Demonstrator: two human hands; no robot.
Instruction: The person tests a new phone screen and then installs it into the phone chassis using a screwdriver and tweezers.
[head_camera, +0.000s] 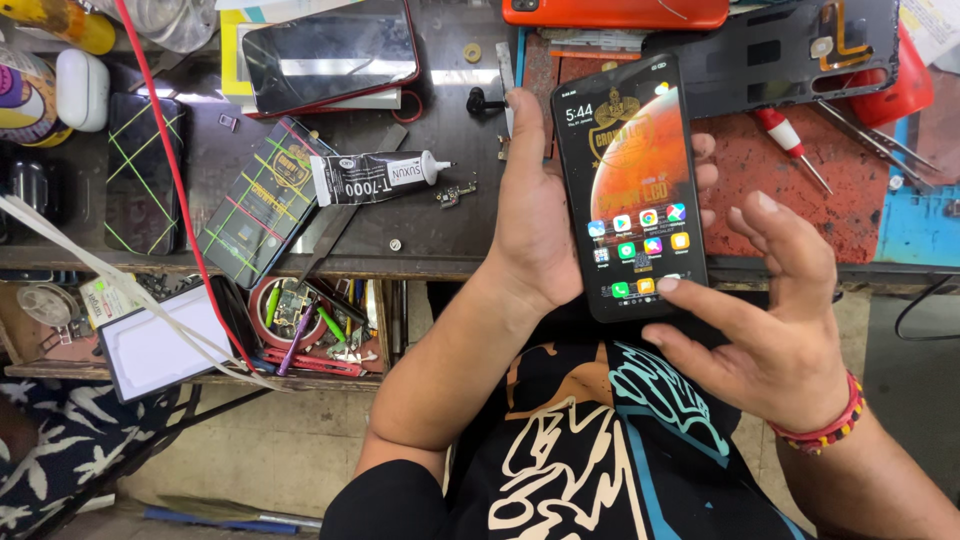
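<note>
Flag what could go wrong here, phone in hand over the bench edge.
1. The left hand alone holds the lit phone, partly past the workbench edge; a loosened grip could drop it.
2. The right hand index finger touches the icon row; a stray tap seems possible.

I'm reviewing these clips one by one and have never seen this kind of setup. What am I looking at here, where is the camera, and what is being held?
There is no machine: a person works with bare hands, and the single picture comes from a camera on their head, looking down. The left hand grips a lit smartphone upright from behind. The right hand, with a red beaded bracelet at the wrist, touches the bottom of the screen with one fingertip. Below lies a cluttered workbench: a black tube of glue, dark phone panels with crossed lines, a red-rimmed phone, a red-handled screwdriver, and an open drawer of small tools.
</note>
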